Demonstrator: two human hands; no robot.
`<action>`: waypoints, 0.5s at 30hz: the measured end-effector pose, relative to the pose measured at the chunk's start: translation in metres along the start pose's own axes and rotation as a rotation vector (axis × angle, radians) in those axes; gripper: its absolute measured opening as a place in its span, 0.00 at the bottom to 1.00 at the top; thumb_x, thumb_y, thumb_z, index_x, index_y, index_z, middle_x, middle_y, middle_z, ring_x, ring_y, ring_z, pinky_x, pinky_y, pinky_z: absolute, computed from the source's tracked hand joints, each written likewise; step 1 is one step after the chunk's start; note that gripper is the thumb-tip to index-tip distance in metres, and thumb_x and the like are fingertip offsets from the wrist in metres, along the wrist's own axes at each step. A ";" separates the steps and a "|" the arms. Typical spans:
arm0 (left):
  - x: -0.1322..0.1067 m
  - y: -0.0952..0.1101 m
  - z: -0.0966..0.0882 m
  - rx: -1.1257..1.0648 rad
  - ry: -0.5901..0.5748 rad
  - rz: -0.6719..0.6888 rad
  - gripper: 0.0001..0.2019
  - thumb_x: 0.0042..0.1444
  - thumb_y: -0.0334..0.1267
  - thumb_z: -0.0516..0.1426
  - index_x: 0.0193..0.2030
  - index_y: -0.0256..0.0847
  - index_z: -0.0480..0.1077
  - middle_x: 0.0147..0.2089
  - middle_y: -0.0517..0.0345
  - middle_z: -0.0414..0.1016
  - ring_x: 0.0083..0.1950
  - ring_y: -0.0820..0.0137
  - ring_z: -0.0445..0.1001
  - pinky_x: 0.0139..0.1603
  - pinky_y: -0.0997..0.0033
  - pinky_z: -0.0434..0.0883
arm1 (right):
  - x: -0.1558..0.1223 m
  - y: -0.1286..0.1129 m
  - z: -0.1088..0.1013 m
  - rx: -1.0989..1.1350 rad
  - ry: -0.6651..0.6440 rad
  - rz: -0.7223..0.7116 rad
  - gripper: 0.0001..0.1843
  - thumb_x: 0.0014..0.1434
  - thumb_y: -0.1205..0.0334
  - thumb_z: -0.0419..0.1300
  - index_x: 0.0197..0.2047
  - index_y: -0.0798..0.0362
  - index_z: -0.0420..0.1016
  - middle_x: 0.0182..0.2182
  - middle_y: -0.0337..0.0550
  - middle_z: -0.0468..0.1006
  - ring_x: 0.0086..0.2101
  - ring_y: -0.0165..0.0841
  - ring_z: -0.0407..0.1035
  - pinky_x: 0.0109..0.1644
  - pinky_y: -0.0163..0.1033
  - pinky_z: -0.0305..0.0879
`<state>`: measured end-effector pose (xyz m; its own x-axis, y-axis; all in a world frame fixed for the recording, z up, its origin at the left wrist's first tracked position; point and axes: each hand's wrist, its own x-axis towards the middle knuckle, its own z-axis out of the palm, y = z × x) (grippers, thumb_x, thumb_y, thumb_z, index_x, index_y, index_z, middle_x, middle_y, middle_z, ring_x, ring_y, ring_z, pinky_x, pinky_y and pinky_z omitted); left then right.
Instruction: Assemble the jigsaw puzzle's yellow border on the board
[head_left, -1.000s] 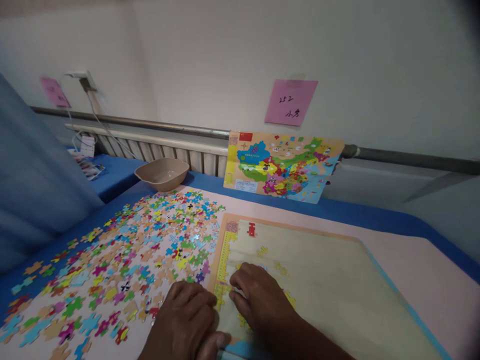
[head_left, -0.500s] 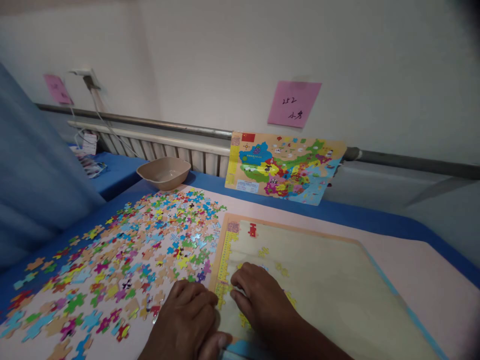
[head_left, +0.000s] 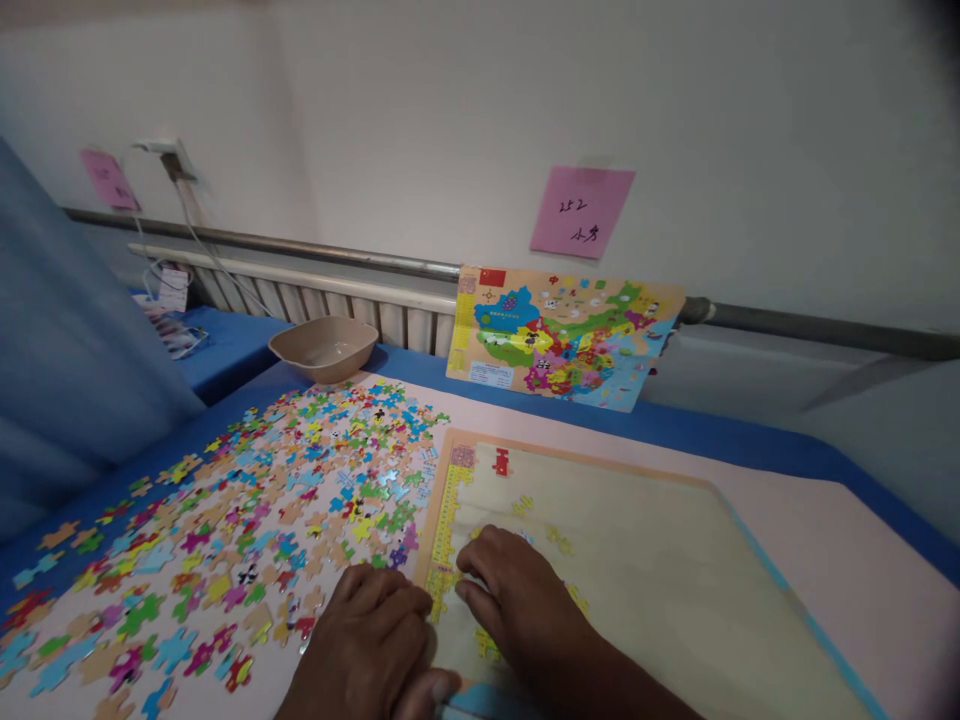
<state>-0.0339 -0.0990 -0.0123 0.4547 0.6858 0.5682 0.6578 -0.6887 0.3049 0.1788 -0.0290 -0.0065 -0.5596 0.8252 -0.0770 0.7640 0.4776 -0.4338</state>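
Note:
A puzzle board (head_left: 645,560) lies in front of me, with a strip of yellow pieces (head_left: 444,520) fitted along its left border. My left hand (head_left: 367,635) rests over the lower-left edge of the board, fingers curled, thumb near the bottom corner; its palm side is hidden. Over the board's left part is my right hand (head_left: 514,590), thumb and forefinger drawn together beside the yellow strip. Anything between those fingertips is too small or hidden to make out. A red piece (head_left: 501,461) sits near the top left, and loose yellow pieces (head_left: 523,506) lie around my right hand.
Many loose puzzle pieces (head_left: 300,500) spread across the pale sheet left of the board. Behind them stands a beige basin (head_left: 327,348). A colourful map picture (head_left: 562,335) leans against the wall under a pink note (head_left: 583,212). A blue curtain (head_left: 67,350) hangs at the left.
The whole view has shifted slightly, so things appear a little further left. Both hands keep nearly the same pose and place on the board.

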 end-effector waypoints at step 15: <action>0.001 -0.009 0.000 0.149 0.070 0.179 0.12 0.74 0.42 0.58 0.37 0.43 0.71 0.37 0.62 0.82 0.38 0.69 0.79 0.42 0.66 0.71 | -0.011 0.068 -0.075 0.211 0.354 0.180 0.11 0.68 0.60 0.52 0.35 0.49 0.72 0.34 0.41 0.80 0.35 0.37 0.71 0.41 0.40 0.63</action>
<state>-0.0399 -0.0918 -0.0141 0.5326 0.5347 0.6561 0.6540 -0.7520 0.0820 0.2606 0.0171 0.0324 -0.2513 0.9594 0.1279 0.7366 0.2753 -0.6178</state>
